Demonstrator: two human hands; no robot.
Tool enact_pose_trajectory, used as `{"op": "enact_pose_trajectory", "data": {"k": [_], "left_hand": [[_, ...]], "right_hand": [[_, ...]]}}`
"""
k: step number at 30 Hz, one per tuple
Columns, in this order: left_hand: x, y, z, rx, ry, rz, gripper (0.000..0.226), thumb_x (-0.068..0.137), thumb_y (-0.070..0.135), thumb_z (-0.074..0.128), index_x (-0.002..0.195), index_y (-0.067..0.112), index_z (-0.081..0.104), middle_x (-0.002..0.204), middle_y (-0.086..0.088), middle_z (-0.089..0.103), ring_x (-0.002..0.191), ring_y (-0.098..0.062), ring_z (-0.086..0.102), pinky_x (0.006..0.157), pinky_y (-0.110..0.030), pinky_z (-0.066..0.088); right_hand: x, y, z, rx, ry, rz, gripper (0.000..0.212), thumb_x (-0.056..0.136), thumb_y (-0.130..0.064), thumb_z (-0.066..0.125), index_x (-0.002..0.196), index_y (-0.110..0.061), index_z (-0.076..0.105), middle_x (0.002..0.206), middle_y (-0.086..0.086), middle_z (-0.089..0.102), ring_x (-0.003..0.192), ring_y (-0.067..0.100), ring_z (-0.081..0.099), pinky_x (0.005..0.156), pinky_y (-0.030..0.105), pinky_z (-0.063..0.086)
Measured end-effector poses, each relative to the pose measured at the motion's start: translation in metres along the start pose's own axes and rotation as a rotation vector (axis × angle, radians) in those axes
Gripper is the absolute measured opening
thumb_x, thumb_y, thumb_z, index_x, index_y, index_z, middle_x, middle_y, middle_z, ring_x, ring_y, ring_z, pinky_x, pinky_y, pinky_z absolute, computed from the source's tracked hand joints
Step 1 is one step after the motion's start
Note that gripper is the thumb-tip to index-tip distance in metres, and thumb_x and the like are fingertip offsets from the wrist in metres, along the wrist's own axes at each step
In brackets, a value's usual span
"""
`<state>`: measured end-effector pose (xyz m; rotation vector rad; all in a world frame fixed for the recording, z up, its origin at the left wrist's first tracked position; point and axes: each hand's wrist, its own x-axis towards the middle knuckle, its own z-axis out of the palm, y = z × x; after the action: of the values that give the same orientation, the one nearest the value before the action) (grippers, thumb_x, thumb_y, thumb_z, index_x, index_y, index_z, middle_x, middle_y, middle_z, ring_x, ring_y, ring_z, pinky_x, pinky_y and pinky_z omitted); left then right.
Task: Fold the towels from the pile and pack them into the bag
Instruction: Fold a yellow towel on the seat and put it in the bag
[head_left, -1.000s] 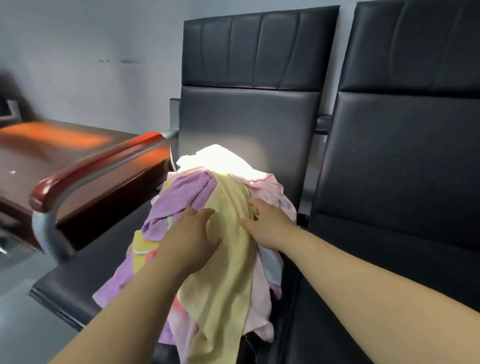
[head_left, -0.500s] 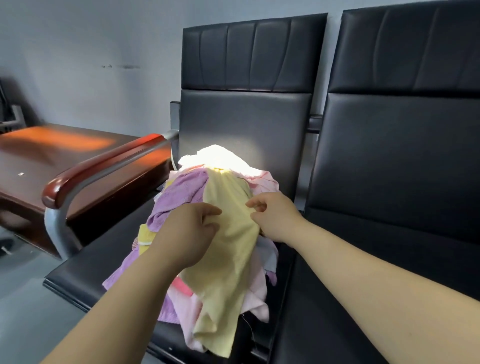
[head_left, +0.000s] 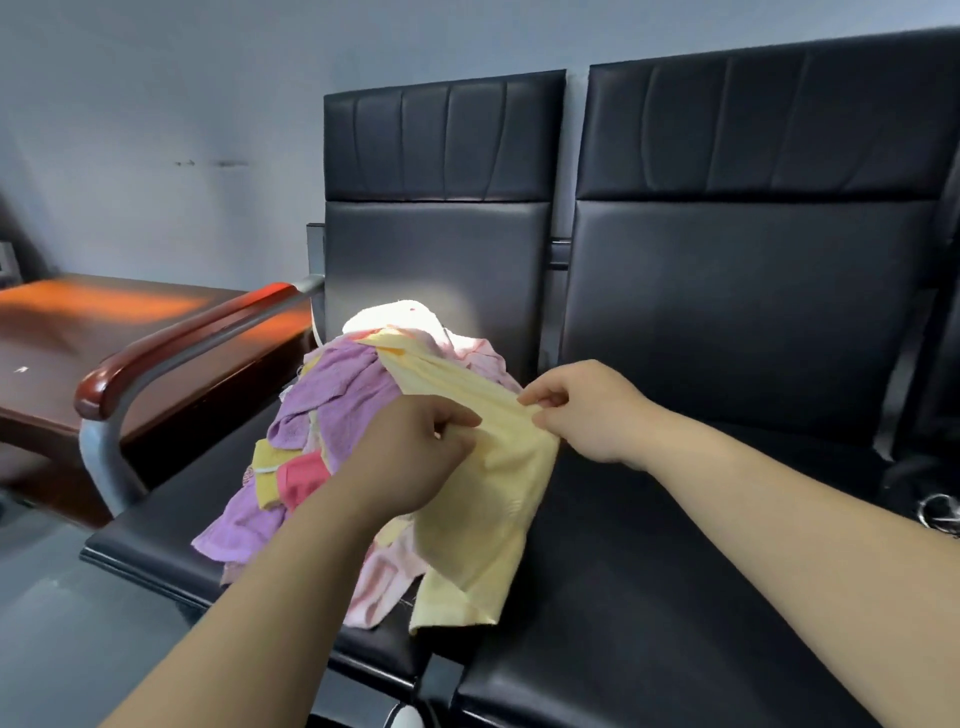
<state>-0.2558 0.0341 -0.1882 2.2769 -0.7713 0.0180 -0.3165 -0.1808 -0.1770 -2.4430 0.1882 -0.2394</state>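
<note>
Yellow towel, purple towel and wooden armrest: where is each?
yellow towel (head_left: 483, 519), head view, its hanging middle.
purple towel (head_left: 337, 384), head view, its upper folds.
wooden armrest (head_left: 174, 340), head view, its top rail.

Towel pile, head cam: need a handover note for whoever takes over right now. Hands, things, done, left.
Left hand: pinches the yellow towel at its upper edge.
Right hand: pinches the same edge, further right.
Yellow towel: on top of the pile, lower end draped down its front.
Pile: unfolded, on the left chair seat, against the backrest.
Bag: not clearly in view; a dark object at the far right edge may be it, cannot tell.
Done: no folded towel in view.
Left: lift the yellow towel clear, fold, pack; then the rest.
</note>
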Motion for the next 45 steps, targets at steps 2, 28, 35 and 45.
{"op": "enact_pose_trajectory", "data": {"k": [2, 28, 35, 45], "left_hand": [[-0.001, 0.012, 0.013, -0.091, -0.020, 0.007, 0.020, 0.092, 0.020, 0.068, 0.107, 0.029, 0.076, 0.095, 0.026, 0.066, 0.084, 0.016, 0.057, 0.069, 0.000, 0.039], [-0.017, 0.064, 0.194, 0.040, -0.748, 0.312, 0.035, 0.086, 0.030, 0.075, 0.118, 0.041, 0.068, 0.119, 0.024, 0.062, 0.112, 0.005, 0.054, 0.095, -0.016, 0.042], [-0.015, 0.048, 0.210, 0.004, -0.714, 0.359, 0.024, 0.083, 0.019, 0.081, 0.104, 0.031, 0.078, 0.110, 0.019, 0.066, 0.113, -0.001, 0.059, 0.101, -0.020, 0.045], [-0.012, 0.052, 0.201, -0.240, -0.753, 0.127, 0.014, 0.090, 0.007, 0.072, 0.091, 0.021, 0.075, 0.082, 0.003, 0.071, 0.074, -0.005, 0.062, 0.071, -0.019, 0.048]], "right_hand": [[-0.018, 0.013, -0.019, -0.010, 0.003, 0.031, 0.031, 0.092, -0.012, 0.065, 0.116, -0.028, 0.076, 0.096, -0.012, 0.069, 0.087, 0.006, 0.063, 0.068, 0.015, 0.045], [-0.206, 0.178, -0.022, -0.097, -0.231, 0.229, 0.051, 0.083, -0.057, 0.073, 0.130, -0.043, 0.058, 0.122, -0.029, 0.054, 0.112, -0.007, 0.049, 0.097, 0.012, 0.039], [-0.197, 0.191, -0.004, -0.163, -0.107, 0.161, 0.015, 0.093, -0.044, 0.067, 0.107, -0.040, 0.070, 0.101, -0.026, 0.065, 0.102, -0.003, 0.051, 0.093, 0.022, 0.045], [-0.186, 0.188, -0.033, -0.056, -0.128, 0.202, 0.012, 0.089, -0.028, 0.074, 0.089, -0.040, 0.076, 0.083, -0.035, 0.067, 0.083, -0.007, 0.062, 0.071, 0.013, 0.046]]}}
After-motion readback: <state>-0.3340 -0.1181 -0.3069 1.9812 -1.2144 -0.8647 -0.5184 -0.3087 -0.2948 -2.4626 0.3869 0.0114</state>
